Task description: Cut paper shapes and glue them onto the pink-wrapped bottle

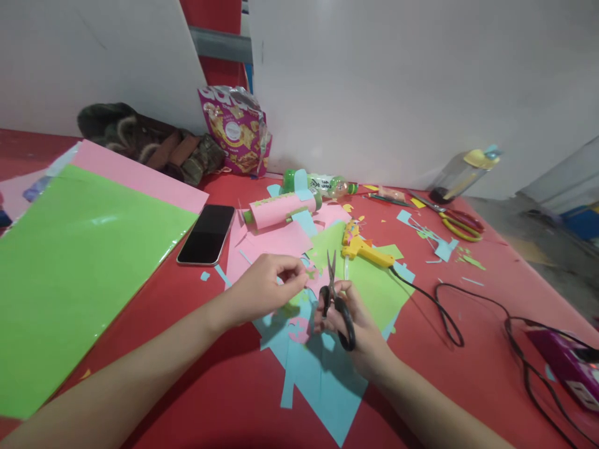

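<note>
My left hand [274, 284] pinches a small cut piece of green paper [311, 273] between thumb and forefinger. In my right hand [353, 324] are small scissors [332, 274] with black handles, their blades pointing up and slightly apart. Below both hands lie a light blue paper sheet [334, 399] and pink paper scraps [299, 329]. A yellow hot glue gun [367, 251] rests on a green sheet [379, 293] just beyond the scissors. Farther back, a roll wrapped in pink paper [278, 211] lies on pink sheets.
A black phone [206, 234] and a large pack of green paper [103, 249] are on the left. Behind stand a snack bag [236, 134] and a lying green bottle [322, 184]. Larger scissors [456, 223], a clear bottle [463, 174], cables [449, 318] and a purple power strip [568, 365] occupy the right.
</note>
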Action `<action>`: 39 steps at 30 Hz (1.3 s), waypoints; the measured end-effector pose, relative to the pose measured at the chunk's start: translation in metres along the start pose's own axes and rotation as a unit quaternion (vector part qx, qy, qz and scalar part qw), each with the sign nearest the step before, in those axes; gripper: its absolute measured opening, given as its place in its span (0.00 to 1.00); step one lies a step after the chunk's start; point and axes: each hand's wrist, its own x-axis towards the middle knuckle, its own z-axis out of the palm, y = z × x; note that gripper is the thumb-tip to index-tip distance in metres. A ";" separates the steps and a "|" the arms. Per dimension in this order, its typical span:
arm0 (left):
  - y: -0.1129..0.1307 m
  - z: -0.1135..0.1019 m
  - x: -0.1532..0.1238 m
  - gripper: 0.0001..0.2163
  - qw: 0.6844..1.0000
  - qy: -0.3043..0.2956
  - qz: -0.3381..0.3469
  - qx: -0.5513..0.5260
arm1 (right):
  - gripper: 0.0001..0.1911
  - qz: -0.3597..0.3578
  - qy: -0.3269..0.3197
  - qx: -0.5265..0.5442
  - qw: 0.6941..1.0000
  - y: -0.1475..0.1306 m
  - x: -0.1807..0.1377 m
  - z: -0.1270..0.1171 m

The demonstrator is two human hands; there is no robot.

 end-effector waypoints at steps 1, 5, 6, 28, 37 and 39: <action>0.000 -0.001 0.000 0.10 0.999 0.027 -0.003 -0.020 | 0.19 0.004 -0.014 0.004 1.000 0.000 0.000 0.000; 0.002 -0.002 0.000 0.11 0.992 0.096 -0.013 -0.077 | 0.20 0.011 -0.085 0.003 0.996 0.000 -0.001 -0.001; 0.002 -0.002 0.000 0.11 0.991 0.103 -0.016 -0.087 | 0.20 0.011 -0.104 0.000 0.995 -0.001 -0.002 -0.001; 0.008 0.008 -0.004 0.09 0.996 0.093 0.008 0.014 | 0.23 0.011 -0.156 -0.009 0.988 -0.003 -0.005 0.002; 0.011 0.008 -0.007 0.09 0.994 0.098 0.011 0.038 | 0.22 0.016 -0.160 -0.002 0.987 -0.004 -0.006 0.002; 0.011 0.008 -0.007 0.09 0.994 0.099 0.011 0.038 | 0.23 0.019 -0.159 0.000 0.987 -0.004 -0.006 0.001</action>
